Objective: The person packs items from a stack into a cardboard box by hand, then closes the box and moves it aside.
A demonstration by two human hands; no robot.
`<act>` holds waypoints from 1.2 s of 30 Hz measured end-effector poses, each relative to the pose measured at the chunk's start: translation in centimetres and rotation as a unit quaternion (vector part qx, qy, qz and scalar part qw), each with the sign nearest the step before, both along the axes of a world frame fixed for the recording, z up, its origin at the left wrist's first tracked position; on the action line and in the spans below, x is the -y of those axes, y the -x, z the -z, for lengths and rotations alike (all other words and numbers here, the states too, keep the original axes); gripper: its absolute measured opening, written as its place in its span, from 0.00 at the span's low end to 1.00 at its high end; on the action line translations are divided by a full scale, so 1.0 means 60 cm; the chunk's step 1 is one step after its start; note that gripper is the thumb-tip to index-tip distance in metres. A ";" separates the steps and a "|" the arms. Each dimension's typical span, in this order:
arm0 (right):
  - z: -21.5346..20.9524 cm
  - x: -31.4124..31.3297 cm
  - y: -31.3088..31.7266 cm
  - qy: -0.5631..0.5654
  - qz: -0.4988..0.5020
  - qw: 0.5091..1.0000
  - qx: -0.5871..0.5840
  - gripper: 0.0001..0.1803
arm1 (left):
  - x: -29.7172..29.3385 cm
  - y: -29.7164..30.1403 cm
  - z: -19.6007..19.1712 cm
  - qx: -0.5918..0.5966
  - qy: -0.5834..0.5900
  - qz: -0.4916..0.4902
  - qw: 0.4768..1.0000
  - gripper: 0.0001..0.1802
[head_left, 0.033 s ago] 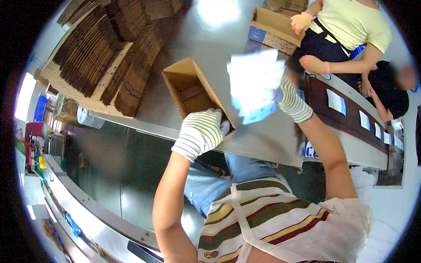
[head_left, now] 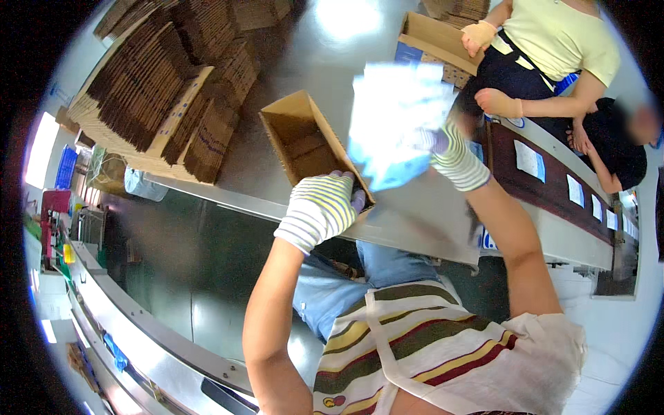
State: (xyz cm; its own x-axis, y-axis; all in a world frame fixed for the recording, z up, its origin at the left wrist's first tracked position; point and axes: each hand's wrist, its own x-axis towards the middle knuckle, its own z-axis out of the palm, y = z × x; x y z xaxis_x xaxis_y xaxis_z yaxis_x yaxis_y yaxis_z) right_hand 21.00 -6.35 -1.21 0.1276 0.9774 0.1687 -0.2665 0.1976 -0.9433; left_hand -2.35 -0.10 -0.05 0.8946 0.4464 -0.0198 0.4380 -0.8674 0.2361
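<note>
Holding an open-topped cardboard box [head_left: 287, 117] by its near end, the left hand [head_left: 317, 209] is closed over the end wall, fingers hooked across the rim and thumb at the near right corner. Nearly all of the box therefore lies beyond this grip, resting on the metal surface [head_left: 415, 220] close to its front edge. The right hand [head_left: 451, 158] is clasped on a bundle of white-and-blue packets [head_left: 389, 121], held above the surface to the right of the box and apart from it. Most of the bundle sticks out to the left of that grip and past it; blur hides the exact finger placement.

The box's long axis slants away from the body and to the left, its opening facing up. The bundle is longest from far to near, white at the far end and blue at the near one.

One box is under the left hand, and one more box [head_left: 443, 40] stands by a co-worker's two gloved hands [head_left: 498, 104]. One bundle is in the right hand, its packets too blurred to count. At least four flat packets [head_left: 530, 160] lie in a row on the dark belt [head_left: 503, 153].
</note>
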 end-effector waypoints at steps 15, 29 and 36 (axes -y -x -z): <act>0.035 -0.173 0.090 -0.055 -0.083 0.744 0.660 0.41 | -0.043 -0.005 -0.052 0.328 -0.116 0.015 0.938 0.08; 0.001 0.043 0.199 -0.286 -0.015 0.662 0.692 0.22 | -0.226 -0.082 0.066 -0.203 0.089 -0.081 0.972 0.21; 0.052 0.040 0.185 -0.263 0.067 0.652 0.708 0.12 | -0.144 -0.074 -0.005 -0.322 0.052 0.002 0.945 0.21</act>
